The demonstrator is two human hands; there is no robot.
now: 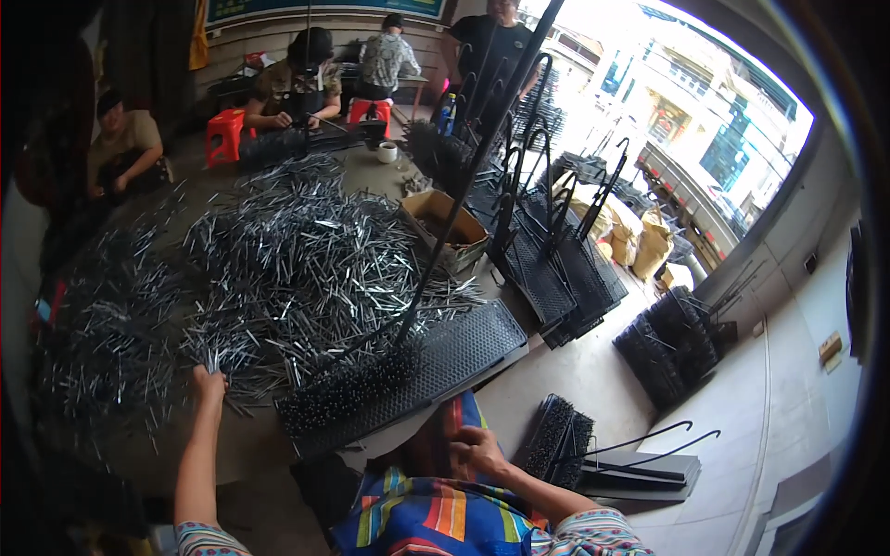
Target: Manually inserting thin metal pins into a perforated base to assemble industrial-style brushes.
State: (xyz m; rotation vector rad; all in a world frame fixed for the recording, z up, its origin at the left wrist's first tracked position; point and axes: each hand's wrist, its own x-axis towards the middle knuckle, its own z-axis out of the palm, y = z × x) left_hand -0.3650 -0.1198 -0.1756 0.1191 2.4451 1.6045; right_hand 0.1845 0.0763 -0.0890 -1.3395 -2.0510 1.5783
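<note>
My left hand is at the near edge of a large heap of thin, dark, shiny strips, its fingers closed round a small bunch that fans out above them. In front of me lies a long black panel with a honeycomb of holes. Dark strips stand packed in the panel's left part, and a long black rod slants up from there. My right hand is over my lap by the panel's near edge, fingers curled together; what they hold, if anything, is too small to make out.
An open cardboard box and a white cup stand beyond the heap. More panels with hooked rods stack at the right. Strip-filled panels lie on the floor by my right arm. Several people sit or stand at the back, near red stools.
</note>
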